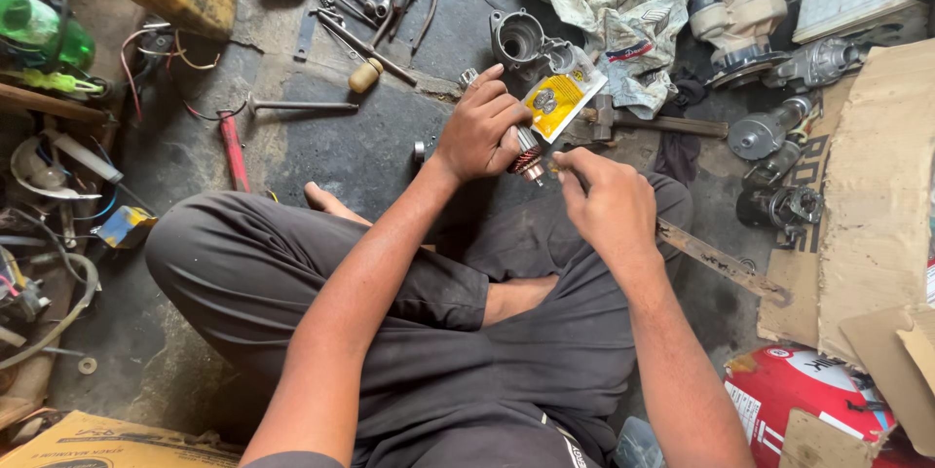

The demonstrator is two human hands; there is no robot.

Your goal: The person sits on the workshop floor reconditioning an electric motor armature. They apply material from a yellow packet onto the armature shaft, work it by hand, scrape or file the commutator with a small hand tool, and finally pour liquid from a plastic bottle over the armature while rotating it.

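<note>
I sit cross-legged on a dark floor. My left hand (479, 127) grips a small motor armature (527, 152) with copper windings, its shaft end pointing toward my right hand. My right hand (604, 203) pinches something small at the armature's tip; what it holds is hidden by the fingers. Just beyond the hands lies a yellow and clear plastic packet (560, 93). A grey metal motor housing (516, 39) stands behind it.
Pliers and screwdrivers (375, 0) lie at the top centre, a red-handled tool (232, 149) at left. A crumpled cloth (604, 0) and motor parts (769, 127) sit at the top right. Cardboard (877, 195) and a red can (799, 400) are at right, wires (49, 263) at left.
</note>
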